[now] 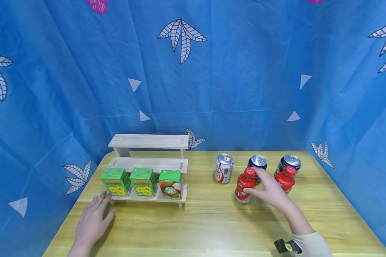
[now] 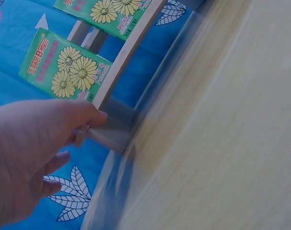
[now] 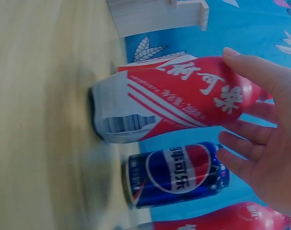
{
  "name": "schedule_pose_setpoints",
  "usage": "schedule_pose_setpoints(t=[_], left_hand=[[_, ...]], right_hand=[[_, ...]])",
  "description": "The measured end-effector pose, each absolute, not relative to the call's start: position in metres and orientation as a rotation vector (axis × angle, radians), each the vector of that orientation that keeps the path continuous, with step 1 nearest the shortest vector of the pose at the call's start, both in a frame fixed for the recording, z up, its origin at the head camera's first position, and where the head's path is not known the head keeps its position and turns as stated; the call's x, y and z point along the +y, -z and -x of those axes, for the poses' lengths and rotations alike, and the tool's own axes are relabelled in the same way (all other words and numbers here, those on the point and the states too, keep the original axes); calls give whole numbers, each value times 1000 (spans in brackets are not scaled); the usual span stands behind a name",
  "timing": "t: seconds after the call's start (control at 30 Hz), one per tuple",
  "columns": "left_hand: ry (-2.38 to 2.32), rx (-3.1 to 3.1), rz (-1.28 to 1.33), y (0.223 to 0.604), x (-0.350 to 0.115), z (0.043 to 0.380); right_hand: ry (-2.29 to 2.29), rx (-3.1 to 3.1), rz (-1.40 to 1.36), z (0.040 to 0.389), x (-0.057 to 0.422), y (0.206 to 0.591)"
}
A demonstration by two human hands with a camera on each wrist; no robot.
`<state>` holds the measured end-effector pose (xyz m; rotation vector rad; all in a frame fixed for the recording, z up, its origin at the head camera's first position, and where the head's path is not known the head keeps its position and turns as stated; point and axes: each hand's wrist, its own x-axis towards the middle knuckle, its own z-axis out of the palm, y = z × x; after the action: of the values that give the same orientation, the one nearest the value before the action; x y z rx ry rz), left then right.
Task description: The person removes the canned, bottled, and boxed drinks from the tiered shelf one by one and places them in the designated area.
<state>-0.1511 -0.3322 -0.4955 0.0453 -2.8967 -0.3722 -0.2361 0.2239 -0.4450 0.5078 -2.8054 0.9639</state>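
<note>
My right hand [image 1: 270,191] grips a red cola bottle [image 1: 243,185] near its neck, thumb on the near side and fingers around the far side. In the right wrist view the bottle [image 3: 169,103] shows white lettering and a barcode. A dark blue cola can [image 1: 258,162] stands just behind it. My left hand [image 1: 91,219] rests beside the front left corner of a wooden tiered shelf [image 1: 151,163], its fingers relaxed. In the left wrist view the thumb overlaps the shelf's front leg [image 2: 114,127], below a green drink carton [image 2: 64,67] with yellow flowers.
Two flower cartons [image 1: 115,182] and a brown-and-green carton [image 1: 170,185] sit on the lowest shelf tier. A white-and-red can [image 1: 224,169] stands between shelf and bottle. At the right are another red bottle [image 1: 285,180] and another dark can [image 1: 289,162]. Blue curtains [image 1: 244,89] surround the table [image 1: 193,228].
</note>
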Motion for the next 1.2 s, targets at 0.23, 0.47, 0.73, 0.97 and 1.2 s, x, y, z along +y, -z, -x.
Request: schedule_pose_setpoints(t=[0.23, 0.47, 0.73, 0.97, 1.2], left_hand=[[387, -2914, -55, 497, -333, 151], [393, -2929, -68, 496, -333, 151], [383, -2938, -71, 497, -334, 151], [387, -2921, -61, 497, -332, 152], [383, -2913, -67, 496, -332, 152]], right_hand=[[-986, -2749, -561, 239, 223, 436], [-986, -2719, -641, 238, 215, 420], [-913, -2714, -713, 240, 194, 401], [-848, -2677, -837, 242, 169, 390], [-823, -2623, -951, 243, 143, 386]])
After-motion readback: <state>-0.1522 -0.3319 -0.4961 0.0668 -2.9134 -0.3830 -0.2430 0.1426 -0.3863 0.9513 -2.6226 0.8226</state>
